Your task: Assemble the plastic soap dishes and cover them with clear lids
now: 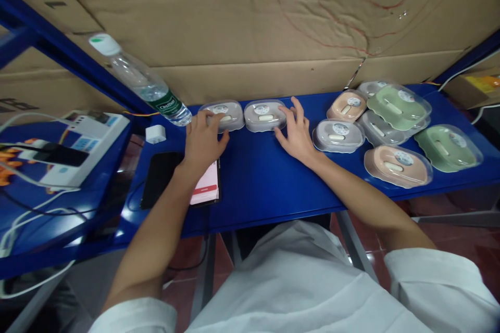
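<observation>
Two grey oval boxes with clear lids sit side by side at the back of the blue table (253,177). My left hand (203,140) rests with its fingers on the near left edge of the left grey box (223,114). My right hand (297,132) lies with spread fingers touching the right end of the right grey box (263,114). Neither hand is wrapped round a box.
To the right lie several more lidded boxes: grey (339,135), pink (397,165) and green (447,146), some overlapping. A water bottle (146,86) leans at the back left. A phone (182,179), a white charger (155,134) and a power strip (66,148) sit left. Cardboard (253,21) walls the back.
</observation>
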